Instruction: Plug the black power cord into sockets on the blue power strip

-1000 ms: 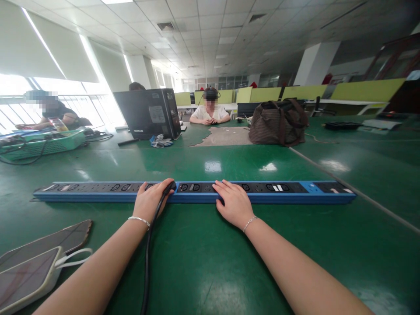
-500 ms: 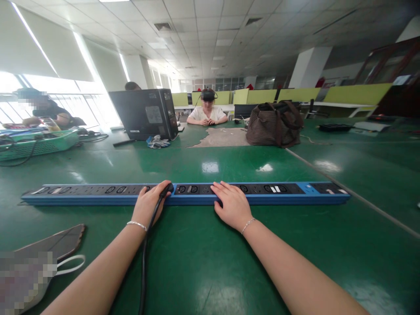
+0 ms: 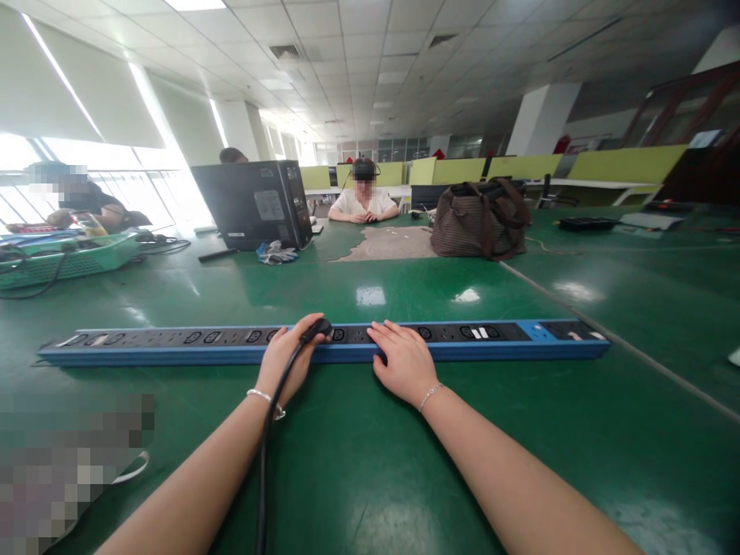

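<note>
A long blue power strip (image 3: 173, 355) with a row of black sockets lies crosswise on the green table. My left hand (image 3: 287, 361) is closed around a black power plug (image 3: 320, 330) over the strip, left of its middle. From the plug a black cord (image 3: 264, 462) runs down past my wrist and out at the bottom edge. Whether the plug's pins are in a socket is hidden. Just to the right, my right hand (image 3: 405, 361) rests on the strip with its fingers stretched across the sockets and the thumb apart at the front side.
On the green table (image 3: 358, 432) stand a black computer case (image 3: 254, 204), crumpled gloves (image 3: 277, 253), a brown bag (image 3: 479, 220) and a green basket (image 3: 86, 262) with cables. A blurred-out item (image 3: 63, 470) lies near left. A person (image 3: 364, 202) sits across, another (image 3: 86, 196) at left.
My left hand has moved right along the strip with the plug, nearer to my right hand. The right hand stays on the strip. The view has shifted slightly.
</note>
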`<state>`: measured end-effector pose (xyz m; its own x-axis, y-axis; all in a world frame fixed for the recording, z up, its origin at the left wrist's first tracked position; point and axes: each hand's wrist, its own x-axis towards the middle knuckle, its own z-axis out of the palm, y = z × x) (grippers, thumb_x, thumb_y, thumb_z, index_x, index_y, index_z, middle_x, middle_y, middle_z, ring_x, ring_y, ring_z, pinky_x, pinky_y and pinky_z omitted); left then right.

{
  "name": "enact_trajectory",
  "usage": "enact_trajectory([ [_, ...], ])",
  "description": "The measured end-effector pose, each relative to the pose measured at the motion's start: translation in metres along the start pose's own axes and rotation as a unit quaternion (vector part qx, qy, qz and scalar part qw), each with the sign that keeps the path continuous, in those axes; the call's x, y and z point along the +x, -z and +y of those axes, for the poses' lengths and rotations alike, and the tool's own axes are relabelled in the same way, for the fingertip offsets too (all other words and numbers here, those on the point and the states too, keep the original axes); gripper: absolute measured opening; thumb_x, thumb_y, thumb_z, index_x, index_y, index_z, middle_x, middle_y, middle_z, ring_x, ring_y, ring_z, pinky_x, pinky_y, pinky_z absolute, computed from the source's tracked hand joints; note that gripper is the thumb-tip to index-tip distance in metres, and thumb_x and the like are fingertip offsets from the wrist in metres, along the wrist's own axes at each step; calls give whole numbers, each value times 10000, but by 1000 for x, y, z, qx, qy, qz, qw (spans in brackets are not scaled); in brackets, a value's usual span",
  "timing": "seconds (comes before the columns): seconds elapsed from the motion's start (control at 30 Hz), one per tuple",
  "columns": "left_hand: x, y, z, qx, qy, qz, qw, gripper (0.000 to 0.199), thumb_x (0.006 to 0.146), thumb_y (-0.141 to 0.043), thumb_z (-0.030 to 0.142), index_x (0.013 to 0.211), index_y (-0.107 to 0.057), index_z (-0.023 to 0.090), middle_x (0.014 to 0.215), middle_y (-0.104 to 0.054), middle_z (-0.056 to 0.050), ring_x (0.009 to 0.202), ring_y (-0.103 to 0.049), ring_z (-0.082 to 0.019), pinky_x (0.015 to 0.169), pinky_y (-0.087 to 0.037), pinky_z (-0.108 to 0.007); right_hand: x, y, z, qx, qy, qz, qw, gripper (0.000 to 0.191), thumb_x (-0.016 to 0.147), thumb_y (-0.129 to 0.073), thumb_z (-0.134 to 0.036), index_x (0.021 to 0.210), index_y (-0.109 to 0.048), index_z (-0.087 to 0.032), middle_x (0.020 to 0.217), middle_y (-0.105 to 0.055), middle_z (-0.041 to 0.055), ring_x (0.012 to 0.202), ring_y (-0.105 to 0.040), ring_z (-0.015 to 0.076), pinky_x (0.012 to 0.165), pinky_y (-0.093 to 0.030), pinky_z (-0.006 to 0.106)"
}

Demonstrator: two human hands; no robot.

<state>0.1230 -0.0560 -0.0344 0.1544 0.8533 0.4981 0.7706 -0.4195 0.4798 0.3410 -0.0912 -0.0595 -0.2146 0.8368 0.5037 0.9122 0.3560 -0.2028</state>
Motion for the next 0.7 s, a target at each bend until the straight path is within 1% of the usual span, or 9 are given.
enact_trajectory([
  [0.1, 7, -12, 21, 10, -10, -58, 998, 345, 863, -452, 349, 1185, -556, 283, 1044, -705, -6, 941, -649, -187, 934, -431, -341, 0, 0, 0, 3, -1, 2, 1000, 466, 791, -488, -221, 1251, -560, -211, 1332, -537, 10, 1254, -435, 201, 1050, -299, 383],
  [0.17, 11, -20, 29, 18, -15, -75, 997, 348, 870, -443, 339, 1199, -542, 284, 1043, -706, -10, 939, -652, -188, 922, -435, -339, 0, 0, 0, 5, -2, 3, 1000, 472, 792, -489, -228, 1260, -552, -207, 1336, -532, 15, 1255, -433, 202, 1049, -299, 381],
  [0.27, 14, -28, 36, 27, -21, -74, 997, 342, 874, -439, 341, 1200, -533, 297, 1037, -707, -6, 940, -651, -184, 924, -428, -340, 0, 0, 0, 10, -3, 2, 1000, 486, 790, -496, -236, 1274, -537, -204, 1336, -533, 20, 1259, -427, 202, 1051, -296, 378],
  [0.37, 15, -32, 41, 46, -21, -70, 996, 338, 881, -431, 352, 1203, -527, 318, 1022, -711, 1, 946, -648, -184, 968, -390, -374, 0, 0, 0, 15, -6, 2, 1000, 505, 790, -495, -234, 1293, -516, -199, 1331, -537, 25, 1261, -423, 201, 1054, -291, 376],
  [0.5, 15, -34, 44, 85, -18, -70, 994, 332, 884, -424, 368, 1197, -529, 335, 1031, -710, -12, 973, -641, -214, 1000, -339, -444, 1, 1, -1, 20, -13, -2, 1000, 560, 789, -490, -236, 1344, -456, -175, 1307, -558, 45, 1255, -428, 201, 1048, -294, 365],
  [0.6, 14, -34, 46, 101, -16, -70, 992, 322, 889, -415, 361, 1191, -525, 348, 1042, -708, -13, 979, -640, -225, 1006, -319, -470, 1, 1, -2, 21, -18, -3, 1000, 584, 790, -483, -237, 1365, -426, -153, 1286, -574, 59, 1250, -431, 203, 1048, -289, 361],
  [0.7, 12, -33, 46, 108, -24, -64, 992, 323, 889, -417, 367, 1195, -520, 350, 1040, -708, -12, 974, -640, -227, 1012, -303, -483, 1, 2, -2, 23, -19, -5, 1000, 580, 791, -477, -239, 1363, -430, -154, 1290, -570, 58, 1250, -429, 206, 1048, -283, 363],
])
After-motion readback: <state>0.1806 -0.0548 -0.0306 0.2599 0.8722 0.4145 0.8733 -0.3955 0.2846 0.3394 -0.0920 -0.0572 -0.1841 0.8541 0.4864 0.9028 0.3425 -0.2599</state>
